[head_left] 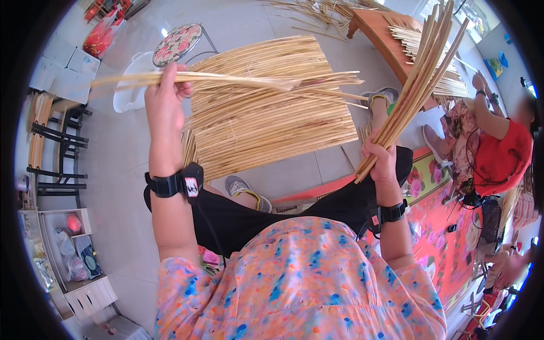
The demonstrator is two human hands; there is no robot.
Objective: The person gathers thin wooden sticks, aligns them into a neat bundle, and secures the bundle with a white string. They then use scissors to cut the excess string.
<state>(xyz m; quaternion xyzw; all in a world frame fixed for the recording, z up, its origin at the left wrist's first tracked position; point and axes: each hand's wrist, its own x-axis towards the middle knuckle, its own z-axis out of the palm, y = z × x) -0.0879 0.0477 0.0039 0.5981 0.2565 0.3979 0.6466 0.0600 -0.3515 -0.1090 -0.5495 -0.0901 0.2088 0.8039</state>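
Observation:
My left hand (165, 107) is raised at the left edge of a mat of straw-coloured stalks (277, 139). Its fingers are closed around a few long dry stalks (221, 78), whose left ends are smeared by motion and whose right part passes over the mat. More loose stalks (243, 107) lie across the mat's middle. Right of the mat, my right hand (381, 157) grips a thick bundle of stalks (416, 85) near its lower end; the bundle slants up and fans out toward the top.
At the right a person in red (501, 156) sits by an orange-brown bench (385, 42) bearing another stalk mat. A round floral stool (177, 44) and white tub (127, 93) stand beyond my left hand. A pink floral rug (436, 226) lies at right, shelves (85, 277) at left.

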